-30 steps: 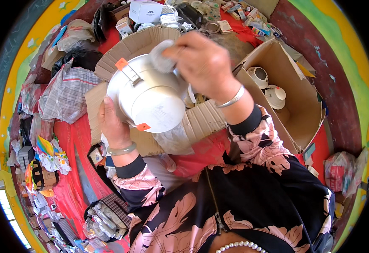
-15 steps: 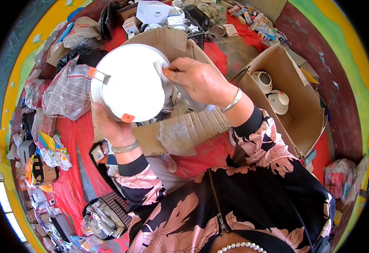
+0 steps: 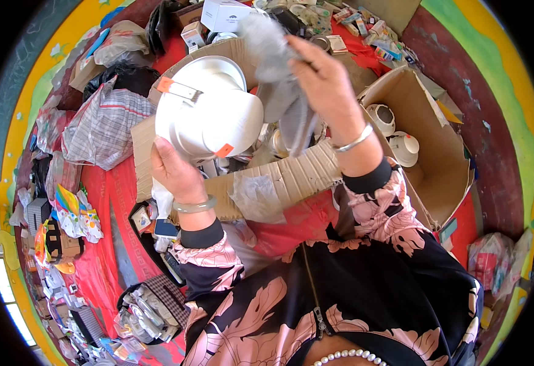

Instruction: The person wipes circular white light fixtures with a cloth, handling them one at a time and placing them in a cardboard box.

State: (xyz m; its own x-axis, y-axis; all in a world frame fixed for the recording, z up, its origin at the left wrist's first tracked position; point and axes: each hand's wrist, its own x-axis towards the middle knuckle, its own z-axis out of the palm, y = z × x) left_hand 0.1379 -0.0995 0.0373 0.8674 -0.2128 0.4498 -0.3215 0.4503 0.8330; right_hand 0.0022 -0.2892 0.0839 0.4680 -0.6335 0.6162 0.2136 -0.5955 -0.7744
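A white recessed downlight (image 3: 232,122) with orange-tipped spring clips is tilted over an open cardboard box (image 3: 300,178). My left hand (image 3: 178,174) grips it by its left rim, fingers mostly hidden behind. Behind its upper part shows a round white rim (image 3: 218,66); I cannot tell whether it belongs to the same lamp. My right hand (image 3: 329,85), raised to the right of the lamp, pinches a crumpled clear plastic bag (image 3: 265,49), blurred by motion. Inside the box, under the hands, lie more white and grey pieces, partly covered.
A second open carton (image 3: 440,183) at the right holds two white lamp housings (image 3: 404,149). On the left stand a checked woven bag (image 3: 103,131) and a dark case (image 3: 152,311) of wrapped items. Small boxes (image 3: 225,15) and loose goods crowd the far side.
My right hand has pulled the plastic bag up and away from the downlight, to the right. My left hand has turned the lamp and shifted it slightly right.
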